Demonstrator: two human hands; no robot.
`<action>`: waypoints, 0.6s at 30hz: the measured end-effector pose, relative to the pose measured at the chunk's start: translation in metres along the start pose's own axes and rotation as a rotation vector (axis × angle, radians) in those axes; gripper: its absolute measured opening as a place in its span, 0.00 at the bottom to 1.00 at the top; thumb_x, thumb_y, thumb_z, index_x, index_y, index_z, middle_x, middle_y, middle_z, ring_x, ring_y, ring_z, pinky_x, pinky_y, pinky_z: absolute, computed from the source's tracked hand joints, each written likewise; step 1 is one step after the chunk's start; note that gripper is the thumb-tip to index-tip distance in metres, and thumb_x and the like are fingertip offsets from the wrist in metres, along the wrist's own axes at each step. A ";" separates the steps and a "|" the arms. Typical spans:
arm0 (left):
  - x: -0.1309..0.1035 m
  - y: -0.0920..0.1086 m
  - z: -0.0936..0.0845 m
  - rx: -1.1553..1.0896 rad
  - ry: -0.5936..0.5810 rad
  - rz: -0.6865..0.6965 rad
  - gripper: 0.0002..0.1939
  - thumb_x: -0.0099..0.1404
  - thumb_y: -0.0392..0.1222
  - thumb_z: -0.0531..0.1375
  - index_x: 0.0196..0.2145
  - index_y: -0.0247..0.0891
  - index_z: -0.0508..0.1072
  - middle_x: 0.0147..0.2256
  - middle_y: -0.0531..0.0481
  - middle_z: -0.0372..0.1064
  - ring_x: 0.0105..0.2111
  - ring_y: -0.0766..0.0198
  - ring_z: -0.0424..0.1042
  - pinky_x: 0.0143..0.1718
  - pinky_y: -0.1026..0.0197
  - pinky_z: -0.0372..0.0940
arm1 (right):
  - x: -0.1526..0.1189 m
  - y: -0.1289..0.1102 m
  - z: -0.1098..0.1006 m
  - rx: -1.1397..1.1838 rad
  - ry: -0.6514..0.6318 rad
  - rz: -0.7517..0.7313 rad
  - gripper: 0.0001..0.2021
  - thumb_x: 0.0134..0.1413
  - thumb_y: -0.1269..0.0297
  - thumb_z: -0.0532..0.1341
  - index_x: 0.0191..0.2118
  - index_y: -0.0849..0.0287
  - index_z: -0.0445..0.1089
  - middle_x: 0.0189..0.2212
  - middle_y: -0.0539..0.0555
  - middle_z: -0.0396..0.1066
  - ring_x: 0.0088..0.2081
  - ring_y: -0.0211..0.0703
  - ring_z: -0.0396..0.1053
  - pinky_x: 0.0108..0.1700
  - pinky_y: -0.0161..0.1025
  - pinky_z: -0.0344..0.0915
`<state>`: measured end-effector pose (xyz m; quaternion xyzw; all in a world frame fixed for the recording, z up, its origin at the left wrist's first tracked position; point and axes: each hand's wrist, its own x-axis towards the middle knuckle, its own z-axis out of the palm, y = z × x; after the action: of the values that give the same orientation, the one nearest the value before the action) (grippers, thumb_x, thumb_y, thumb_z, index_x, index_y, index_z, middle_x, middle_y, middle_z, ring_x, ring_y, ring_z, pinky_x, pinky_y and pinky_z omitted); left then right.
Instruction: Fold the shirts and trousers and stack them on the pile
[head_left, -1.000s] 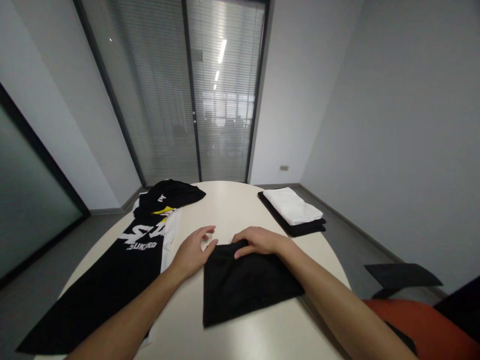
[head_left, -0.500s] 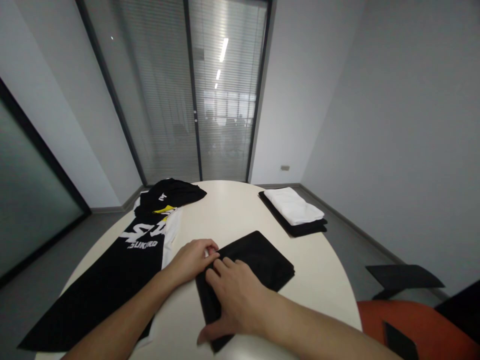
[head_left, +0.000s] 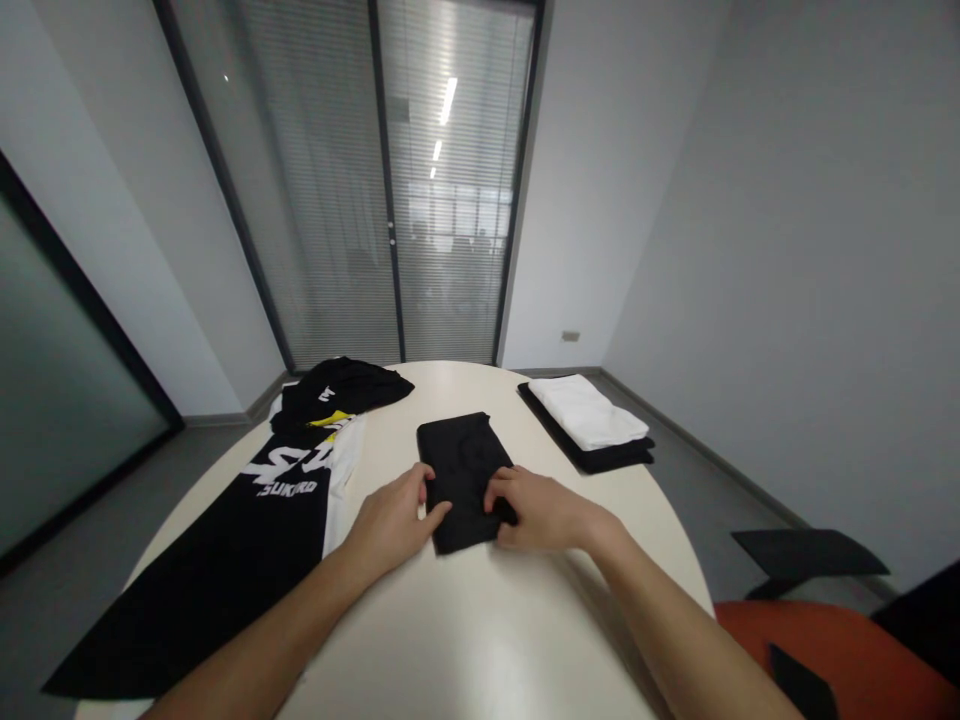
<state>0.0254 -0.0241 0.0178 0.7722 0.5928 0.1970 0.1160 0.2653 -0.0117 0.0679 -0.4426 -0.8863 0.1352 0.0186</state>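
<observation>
A folded black shirt (head_left: 463, 475), now a compact rectangle, lies on the table in front of me. My left hand (head_left: 394, 518) grips its left edge, with the thumb on top of the cloth. At the opposite edge, my right hand (head_left: 531, 508) has its fingers curled onto the fabric, pinching the near right side. Just left of my left hand is a spread black shirt (head_left: 217, 550) with white lettering. Another black shirt (head_left: 337, 385) is bunched at the far end of it, with a bit of yellow showing.
A folded white garment (head_left: 585, 410) rests on folded black cloth (head_left: 600, 462) at the table's right rim. The round pale table (head_left: 480, 640) carries everything. An orange chair (head_left: 840, 650) stands at the right. Glass panels with blinds (head_left: 450, 280) rise behind.
The black shirt has been folded smaller and turned, and lies farther from me. My hands have moved apart, from close together on it to opposite edges.
</observation>
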 end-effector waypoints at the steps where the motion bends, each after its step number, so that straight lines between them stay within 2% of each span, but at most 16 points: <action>1: -0.001 0.001 0.002 0.012 0.039 0.056 0.21 0.66 0.50 0.60 0.53 0.41 0.68 0.44 0.46 0.73 0.44 0.55 0.73 0.44 0.56 0.66 | 0.002 0.008 0.000 0.075 0.026 0.040 0.13 0.50 0.63 0.64 0.44 0.54 0.73 0.43 0.54 0.73 0.44 0.46 0.70 0.43 0.38 0.63; 3: -0.002 0.001 0.008 0.034 0.083 0.167 0.24 0.65 0.51 0.61 0.56 0.42 0.69 0.55 0.42 0.67 0.56 0.51 0.66 0.55 0.51 0.64 | 0.009 0.021 0.003 0.163 0.158 0.212 0.12 0.57 0.57 0.60 0.44 0.55 0.72 0.40 0.53 0.74 0.41 0.44 0.71 0.40 0.37 0.62; 5: -0.003 -0.002 0.015 0.046 0.077 0.236 0.26 0.66 0.52 0.60 0.59 0.43 0.69 0.62 0.42 0.60 0.62 0.48 0.59 0.62 0.46 0.58 | 0.019 0.032 0.008 0.180 0.296 0.409 0.18 0.62 0.49 0.56 0.46 0.57 0.72 0.41 0.56 0.75 0.41 0.45 0.72 0.40 0.38 0.62; 7: -0.003 -0.004 0.022 0.047 0.048 0.255 0.27 0.68 0.53 0.58 0.62 0.46 0.67 0.66 0.43 0.54 0.66 0.46 0.53 0.65 0.43 0.54 | 0.029 0.039 0.016 0.171 0.325 0.531 0.26 0.62 0.41 0.53 0.45 0.60 0.73 0.43 0.60 0.75 0.42 0.48 0.73 0.41 0.39 0.63; 9: -0.004 -0.004 0.029 0.047 0.015 0.251 0.28 0.69 0.55 0.56 0.64 0.49 0.64 0.69 0.44 0.48 0.68 0.43 0.46 0.66 0.40 0.51 | 0.037 0.044 0.023 0.153 0.289 0.571 0.30 0.60 0.36 0.52 0.44 0.61 0.74 0.44 0.62 0.75 0.44 0.51 0.73 0.41 0.40 0.64; 12: -0.005 0.000 0.034 0.033 -0.036 0.247 0.30 0.71 0.58 0.52 0.67 0.50 0.60 0.71 0.46 0.43 0.70 0.41 0.38 0.66 0.38 0.49 | 0.046 0.046 0.031 0.133 0.275 0.576 0.27 0.58 0.38 0.56 0.44 0.60 0.73 0.45 0.62 0.74 0.45 0.52 0.73 0.40 0.40 0.63; 18: -0.004 0.003 0.030 -0.006 -0.077 0.271 0.30 0.73 0.59 0.49 0.68 0.49 0.58 0.70 0.46 0.46 0.70 0.45 0.39 0.68 0.39 0.47 | 0.057 0.050 0.035 0.229 0.281 0.556 0.15 0.59 0.55 0.61 0.45 0.60 0.67 0.42 0.59 0.75 0.43 0.48 0.72 0.40 0.38 0.62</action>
<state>0.0397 -0.0273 -0.0083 0.8518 0.4778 0.1827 0.1131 0.2648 0.0540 0.0167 -0.6770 -0.6993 0.1715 0.1525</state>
